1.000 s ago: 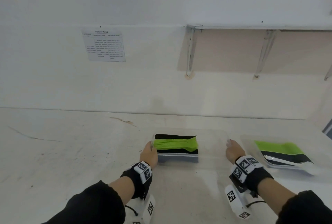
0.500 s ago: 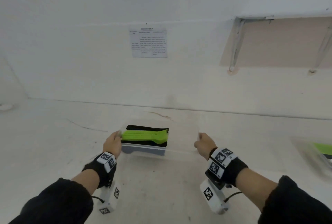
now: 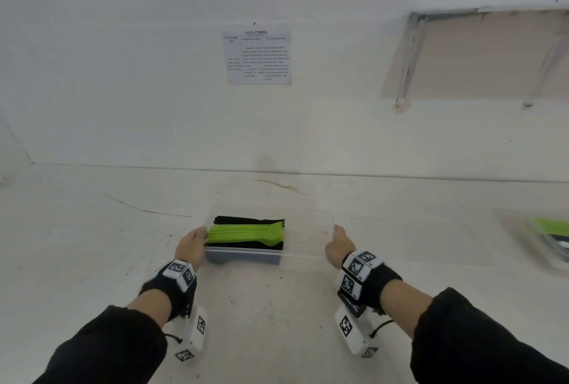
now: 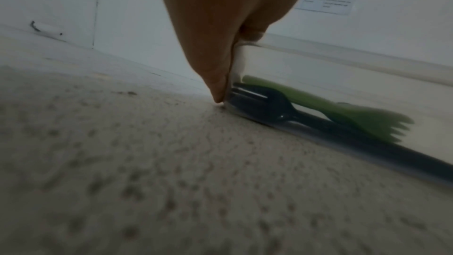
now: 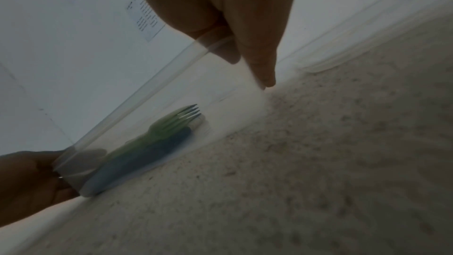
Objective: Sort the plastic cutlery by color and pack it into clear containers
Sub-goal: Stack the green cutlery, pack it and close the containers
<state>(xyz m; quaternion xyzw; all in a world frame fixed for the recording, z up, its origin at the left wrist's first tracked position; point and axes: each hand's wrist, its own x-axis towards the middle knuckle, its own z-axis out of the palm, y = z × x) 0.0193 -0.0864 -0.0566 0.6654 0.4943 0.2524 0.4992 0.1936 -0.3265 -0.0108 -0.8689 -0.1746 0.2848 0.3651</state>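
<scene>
On the table (image 3: 92,260), left hand (image 3: 190,247) and right hand (image 3: 338,245) grip the clear container (image 3: 308,231) ends.

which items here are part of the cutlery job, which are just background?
Job:
- clear container, held at both ends
- green forks inside it
- black cutlery under them
- left hand, right hand
- second container, far right, blurred

Background:
- wall notice
- shelf bracket
- table

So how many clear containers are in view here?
2: one container held between the left hand and right hand; a second container, blurred, at the right edge.
</scene>
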